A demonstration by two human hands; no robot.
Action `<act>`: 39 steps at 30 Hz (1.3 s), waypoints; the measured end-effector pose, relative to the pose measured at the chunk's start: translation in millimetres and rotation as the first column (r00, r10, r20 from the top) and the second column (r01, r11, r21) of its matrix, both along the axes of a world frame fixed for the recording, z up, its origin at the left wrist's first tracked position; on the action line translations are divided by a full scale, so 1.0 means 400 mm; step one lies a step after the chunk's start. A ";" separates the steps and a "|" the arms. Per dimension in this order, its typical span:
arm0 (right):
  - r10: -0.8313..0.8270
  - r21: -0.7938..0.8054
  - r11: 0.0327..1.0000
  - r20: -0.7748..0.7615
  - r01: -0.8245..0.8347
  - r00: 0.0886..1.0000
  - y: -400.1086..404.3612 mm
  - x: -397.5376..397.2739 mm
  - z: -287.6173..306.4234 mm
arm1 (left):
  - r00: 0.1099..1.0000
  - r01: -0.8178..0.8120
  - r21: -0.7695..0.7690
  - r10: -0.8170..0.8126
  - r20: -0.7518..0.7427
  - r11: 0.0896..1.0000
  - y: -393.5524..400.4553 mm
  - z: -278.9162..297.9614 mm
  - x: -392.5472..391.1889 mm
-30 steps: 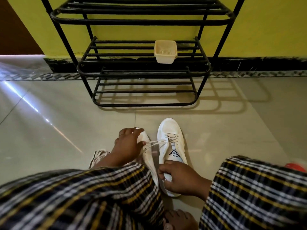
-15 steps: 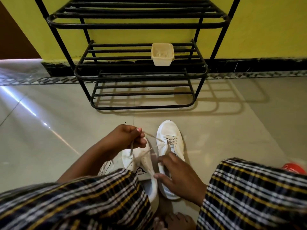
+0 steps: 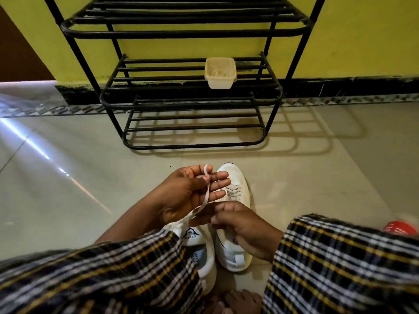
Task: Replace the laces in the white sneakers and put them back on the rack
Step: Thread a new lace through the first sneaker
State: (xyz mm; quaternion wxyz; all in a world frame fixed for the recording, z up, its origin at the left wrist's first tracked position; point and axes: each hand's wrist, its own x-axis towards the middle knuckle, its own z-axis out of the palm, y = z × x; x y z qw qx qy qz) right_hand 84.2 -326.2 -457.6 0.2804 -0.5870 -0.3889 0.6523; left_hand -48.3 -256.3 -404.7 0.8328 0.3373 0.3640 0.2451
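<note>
While a tall black metal-tube shoe rack (image 3: 181,32) stands against the yellow wall, a pair of white sneakers (image 3: 235,177) sits side by side on the pale tiled floor (image 3: 68,200) before it, between plaid-covered knees. Both hands hover just above the sneakers, and a small cream plastic tub (image 3: 220,73) rests on the rack's middle shelf. Palm up, fingers nearly straight, the left hand (image 3: 190,193) pinches a flat white lace (image 3: 205,199) under its thumb; the right hand (image 3: 247,232) pinches it lower down.

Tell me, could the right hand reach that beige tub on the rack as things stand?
Probably, with a stretch. The right hand pinches the lace above the sneakers; the tub sits on the middle shelf of the rack, with only bare floor between. It would have to drop the lace first.
</note>
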 end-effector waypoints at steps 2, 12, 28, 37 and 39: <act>0.001 -0.001 1.000 -0.080 -0.001 0.997 -0.003 0.003 0.018 | 1.000 -0.014 -0.022 0.015 0.027 1.000 0.000 -0.002 -0.003; -0.171 0.220 0.960 -0.041 0.176 0.984 -0.014 0.065 0.055 | 0.979 -0.202 0.006 0.202 0.025 0.979 0.027 -0.022 -0.022; -0.217 0.221 0.969 0.539 0.112 0.814 -0.035 0.253 0.032 | 0.623 -0.010 0.509 0.404 -0.670 0.861 0.044 -0.174 -0.119; -0.283 0.216 0.957 0.565 0.192 0.775 -0.031 0.247 0.015 | 0.615 -0.117 0.492 0.452 -0.646 0.863 0.066 -0.217 -0.137; -0.310 0.226 0.949 0.551 0.219 0.775 -0.032 0.247 0.013 | 0.608 -0.127 0.488 0.457 -0.650 0.864 0.069 -0.222 -0.138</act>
